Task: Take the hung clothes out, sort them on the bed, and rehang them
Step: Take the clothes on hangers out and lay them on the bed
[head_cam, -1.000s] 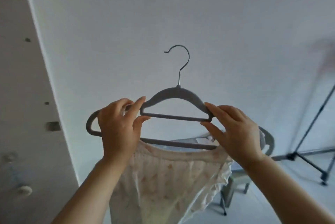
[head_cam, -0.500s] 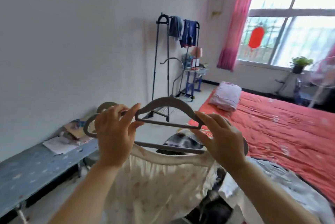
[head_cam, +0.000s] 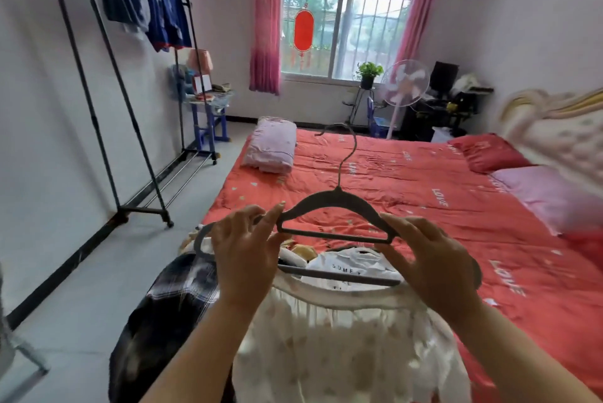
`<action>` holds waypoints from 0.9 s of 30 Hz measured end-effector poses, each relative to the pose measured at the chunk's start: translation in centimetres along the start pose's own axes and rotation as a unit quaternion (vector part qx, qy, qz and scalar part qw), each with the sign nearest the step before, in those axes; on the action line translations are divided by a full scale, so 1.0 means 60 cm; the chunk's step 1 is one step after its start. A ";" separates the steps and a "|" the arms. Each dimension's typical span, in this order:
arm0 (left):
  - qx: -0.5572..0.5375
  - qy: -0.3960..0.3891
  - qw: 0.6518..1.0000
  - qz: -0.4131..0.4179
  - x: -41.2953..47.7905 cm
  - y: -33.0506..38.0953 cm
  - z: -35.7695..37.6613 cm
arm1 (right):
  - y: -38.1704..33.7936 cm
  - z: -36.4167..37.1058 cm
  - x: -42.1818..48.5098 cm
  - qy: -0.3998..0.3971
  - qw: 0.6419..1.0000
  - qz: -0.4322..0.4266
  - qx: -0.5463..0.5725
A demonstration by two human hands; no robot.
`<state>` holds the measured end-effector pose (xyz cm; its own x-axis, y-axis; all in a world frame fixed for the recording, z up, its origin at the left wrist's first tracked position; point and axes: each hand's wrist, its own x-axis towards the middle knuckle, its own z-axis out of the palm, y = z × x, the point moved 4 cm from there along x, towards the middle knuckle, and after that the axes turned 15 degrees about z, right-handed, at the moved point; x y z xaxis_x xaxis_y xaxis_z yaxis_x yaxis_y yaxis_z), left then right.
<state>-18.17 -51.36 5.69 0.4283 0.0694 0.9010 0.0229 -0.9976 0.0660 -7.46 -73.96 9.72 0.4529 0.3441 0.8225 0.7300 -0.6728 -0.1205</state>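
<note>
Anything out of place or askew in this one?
Mildly: two blue garments are draped straight over the rack's top rail, not on hangers, and a plaid shirt slumps over the bed's near corner.

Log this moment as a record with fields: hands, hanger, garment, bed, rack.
left hand: grips hanger on its left side
right hand: pinches hanger on its right side
hanger: grey, held up, hook on top
top: cream, hangs from hanger
bed: red cover; plaid shirt and white tee at near end
rack: by left wall, blue clothes draped on top
</note>
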 end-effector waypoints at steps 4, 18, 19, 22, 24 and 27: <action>-0.062 -0.007 0.998 0.003 0.042 0.011 0.124 | 0.079 0.027 0.034 0.000 0.998 0.022 -0.060; -0.120 -0.077 0.990 0.021 0.107 0.030 0.499 | 0.350 0.240 0.084 -0.088 0.986 0.118 -0.082; -0.115 -0.090 0.989 0.012 0.107 0.029 0.534 | 0.375 0.269 0.090 -0.096 0.985 0.126 -0.073; -0.112 -0.134 0.984 -0.020 0.105 0.025 0.642 | 0.456 0.364 0.105 -0.136 0.979 0.149 -0.020; -0.093 -0.160 0.982 -0.038 0.097 0.017 0.709 | 0.507 0.428 0.105 -0.163 0.972 0.167 0.019; -0.064 -0.199 0.976 -0.058 0.088 0.002 0.793 | 0.568 0.520 0.102 -0.229 0.953 0.189 0.055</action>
<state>27.05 -51.45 -9.96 0.7474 0.1468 0.6480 -0.0114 -0.9723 0.2335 36.17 -74.34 -6.68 0.8516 0.3581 0.3829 0.5087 -0.7409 -0.4384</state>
